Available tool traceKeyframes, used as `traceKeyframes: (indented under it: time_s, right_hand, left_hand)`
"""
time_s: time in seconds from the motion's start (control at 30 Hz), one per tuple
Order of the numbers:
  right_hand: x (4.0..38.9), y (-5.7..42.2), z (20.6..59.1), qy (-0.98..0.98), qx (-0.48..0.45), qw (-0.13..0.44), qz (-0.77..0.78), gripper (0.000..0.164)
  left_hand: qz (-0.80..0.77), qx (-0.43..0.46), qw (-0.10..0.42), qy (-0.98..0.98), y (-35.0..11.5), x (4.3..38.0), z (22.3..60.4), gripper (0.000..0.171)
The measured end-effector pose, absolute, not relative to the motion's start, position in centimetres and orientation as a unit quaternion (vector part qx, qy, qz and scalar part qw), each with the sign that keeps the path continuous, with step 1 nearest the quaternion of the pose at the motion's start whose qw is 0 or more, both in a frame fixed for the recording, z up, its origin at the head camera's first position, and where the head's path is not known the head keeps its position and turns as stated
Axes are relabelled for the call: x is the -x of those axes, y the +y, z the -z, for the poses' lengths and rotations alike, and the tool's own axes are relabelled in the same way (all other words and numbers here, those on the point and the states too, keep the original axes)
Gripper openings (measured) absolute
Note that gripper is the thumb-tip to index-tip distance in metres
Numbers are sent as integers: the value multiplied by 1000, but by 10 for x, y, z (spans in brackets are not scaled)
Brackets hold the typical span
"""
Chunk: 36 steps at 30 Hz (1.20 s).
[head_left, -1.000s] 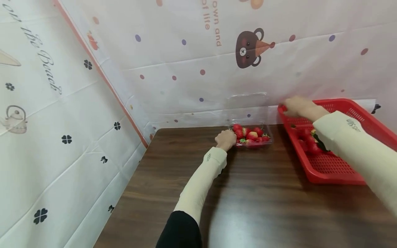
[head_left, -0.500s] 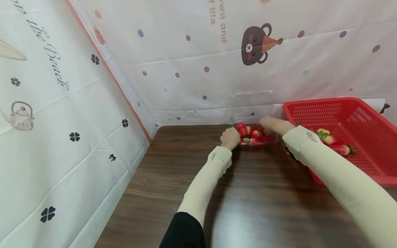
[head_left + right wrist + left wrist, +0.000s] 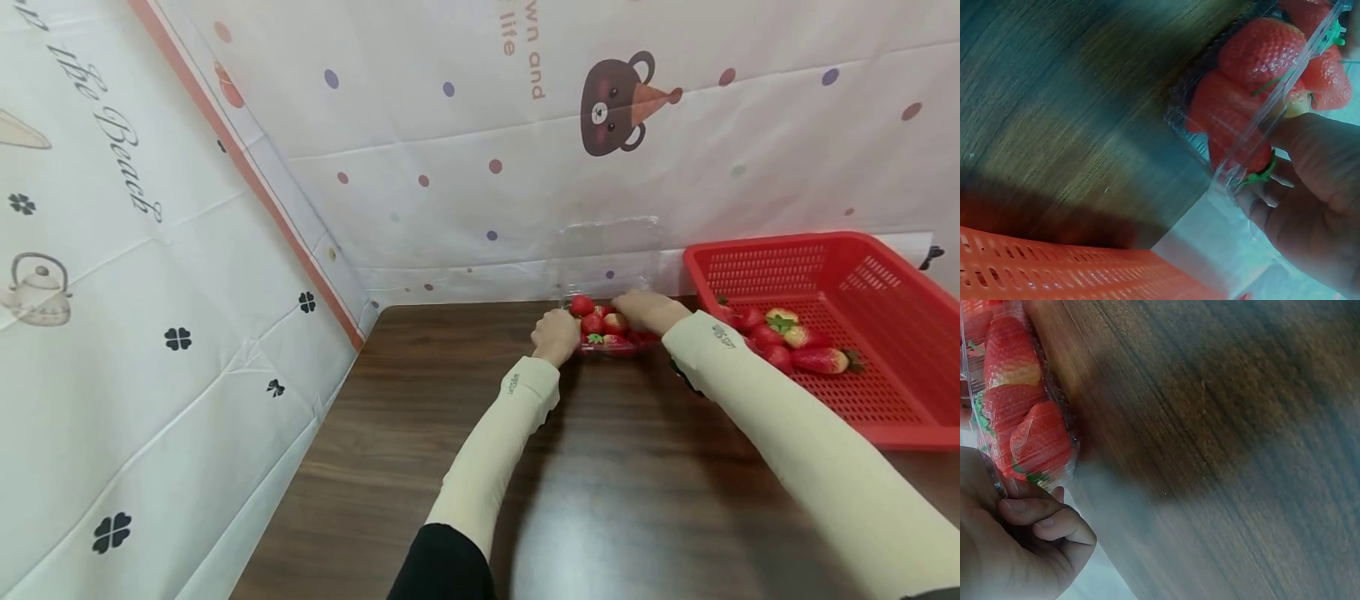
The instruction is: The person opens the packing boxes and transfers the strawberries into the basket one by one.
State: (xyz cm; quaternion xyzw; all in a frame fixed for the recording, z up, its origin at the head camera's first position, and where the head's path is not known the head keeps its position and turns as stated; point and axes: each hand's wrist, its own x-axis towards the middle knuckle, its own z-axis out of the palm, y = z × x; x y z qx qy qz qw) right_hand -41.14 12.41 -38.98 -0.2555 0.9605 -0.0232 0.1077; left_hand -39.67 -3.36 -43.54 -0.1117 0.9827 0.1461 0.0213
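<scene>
A clear plastic box (image 3: 600,351) of red strawberries (image 3: 592,323) stands at the table's back edge, its transparent lid (image 3: 609,250) raised against the wall. My left hand (image 3: 556,335) pinches the box's left end, fingers curled at the rim in the left wrist view. My right hand (image 3: 647,312) is at the box's right end, reaching over the rim. In the right wrist view, a strawberry (image 3: 1238,140) with a green cap lies between its thumb and curled fingers, partly behind the clear plastic.
A red perforated basket (image 3: 911,342) stands on the right, with several strawberries (image 3: 821,360) in its left part. The right forearm passes in front of its near left corner. A patterned cloth (image 3: 420,108) hangs behind the dark wooden table (image 3: 405,417).
My right hand has moved left from the basket's far left corner to the plastic box and a little deeper into it. My left hand stays at the box's left end.
</scene>
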Motion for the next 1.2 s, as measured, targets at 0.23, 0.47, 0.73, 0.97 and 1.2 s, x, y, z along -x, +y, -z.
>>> traceKeyframes:
  time_s: [0.23, 0.47, 0.73, 0.97, 1.2]
  right_hand:
    - [413, 133, 386, 967, 243, 73, 25, 13]
    - [414, 136, 363, 969, 243, 37, 13, 29]
    - [403, 140, 336, 971, 241, -1, 6, 38]
    - [394, 145, 317, 964, 263, -26, 24, 41]
    - [388, 152, 293, 961, 271, -23, 57, 38]
  left_hand:
    - [-166, 114, 17, 979, -28, 394, 433, 41]
    - [-179, 112, 9, 977, -27, 389, 428, 35]
    - [-153, 112, 10, 982, -27, 388, 430, 45]
    - [-107, 105, 16, 989, -29, 388, 427, 48]
    - [-114, 105, 20, 988, -30, 388, 426, 47]
